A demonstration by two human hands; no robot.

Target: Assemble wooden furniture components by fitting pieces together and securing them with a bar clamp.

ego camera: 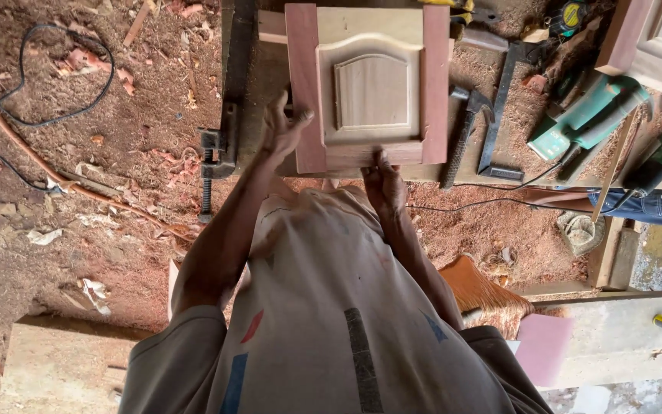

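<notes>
A: Start close in. What's at six o'clock?

B: The person's shirt [331,322], filling the bottom of the view. Both arms reach up from it toward twelve.

A: And the hands?

B: The left hand [283,126] has its fingers spread against the left rail of a door panel [369,88], thumb hooked over the face. It looks like a steadying grasp, not a tight one. The right hand [383,184] presses its fingertips on the bottom rail at centre; whether it grips or only pushes, I cannot tell.

A: Where does the panel sit?

B: On the bench [262,77] at twelve o'clock, its near edge at the bench's near edge.

A: Risks?

B: With so light a hold, I'd judge the panel could slide toward the body and tip off onto the sawdust floor [78,192]. The clamp [212,157] at ten o'clock grips only the bench edge, not the panel.

A: Farther out?

B: A hammer [465,126] and a square [499,115] at one o'clock, green power tools [588,115] at two. A shove right could knock the panel into them and dent its edge.
</notes>
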